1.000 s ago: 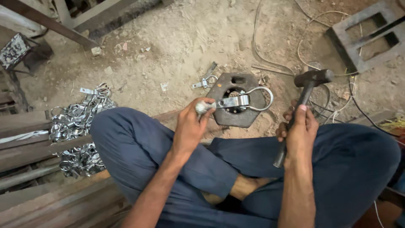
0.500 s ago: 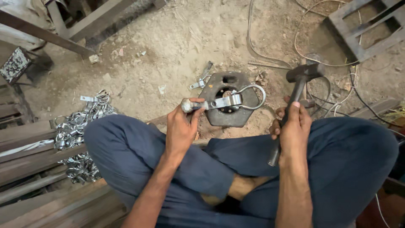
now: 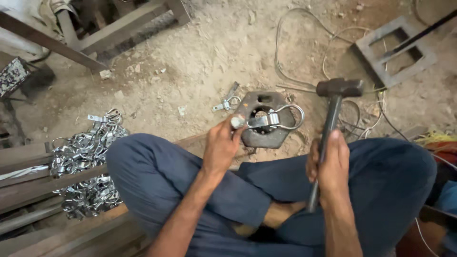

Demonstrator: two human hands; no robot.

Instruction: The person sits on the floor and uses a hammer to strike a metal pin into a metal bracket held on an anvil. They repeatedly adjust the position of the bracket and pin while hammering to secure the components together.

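Observation:
I sit cross-legged in blue trousers on a dusty floor. My left hand [image 3: 221, 145] grips a shiny metal clamp [image 3: 269, 119] by its bolt end and holds it flat on a dark hexagonal steel block [image 3: 266, 135] in front of my knees. The clamp's wire loop points right. My right hand [image 3: 331, 164] is closed around the handle of a hammer [image 3: 333, 102]. The hammer's dark head is raised to the right of the block, apart from the clamp.
A heap of shiny clamps [image 3: 85, 162] lies at my left knee beside wooden planks [image 3: 28, 190]. One loose clamp [image 3: 227, 102] lies behind the block. Wires [image 3: 295, 47] trail over the ground, and a grey metal frame [image 3: 395, 47] sits at the far right.
The hammer head has lifted slightly and the handle stands more upright. My left hand still holds the clamp on the block.

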